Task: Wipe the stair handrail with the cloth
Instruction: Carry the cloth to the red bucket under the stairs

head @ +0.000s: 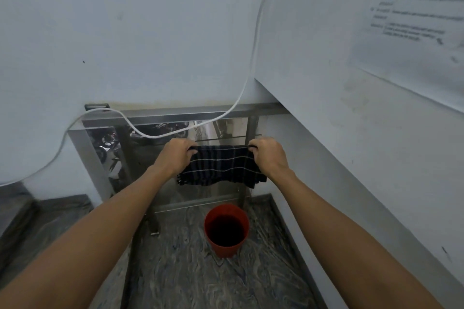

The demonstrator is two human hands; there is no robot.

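Observation:
A dark checked cloth (221,167) with thin white lines hangs spread between both hands, in front of a steel railing. My left hand (177,154) grips its upper left corner and my right hand (268,154) grips its upper right corner. The railing's flat steel handrail (190,115) runs across just above and behind the hands, with thin horizontal bars (226,138) level with the cloth's top edge. I cannot tell whether the cloth touches a bar. Its lower edge hangs loose.
A red bucket (226,229) with dark liquid stands on the marbled floor (200,278) below the cloth. A white cable (247,78) sags across the wall and over the handrail. A wall with a printed paper sheet (414,20) closes in on the right. Steps lie at the left.

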